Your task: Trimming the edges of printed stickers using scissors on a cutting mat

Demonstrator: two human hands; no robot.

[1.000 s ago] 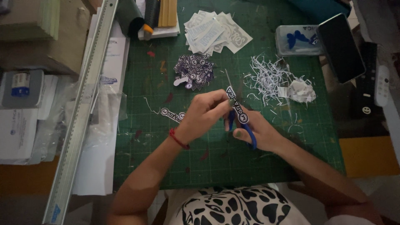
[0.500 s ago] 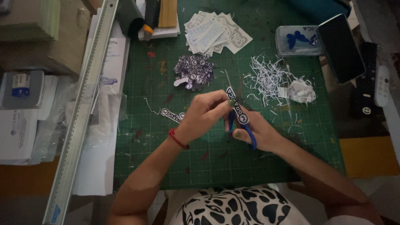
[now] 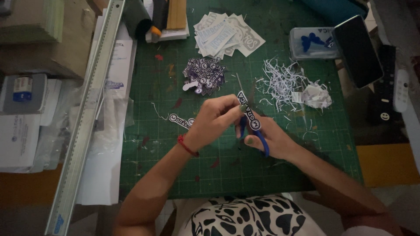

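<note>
A green cutting mat (image 3: 245, 166) covers the desk, with a long metal ruler (image 3: 87, 113) down its left edge. Far off lie white printed sheets (image 3: 227, 32), a heap of cut purple stickers (image 3: 203, 74) and paper trimmings (image 3: 284, 83). The left hand (image 3: 214, 120) pinches a sticker strip (image 3: 249, 114) over mid-mat; the right hand (image 3: 267, 137) has its grip closed around blue-handled scissors (image 3: 256, 137). Trimming looks underway; the next snip seems to need the strip turned along its outline.
</note>
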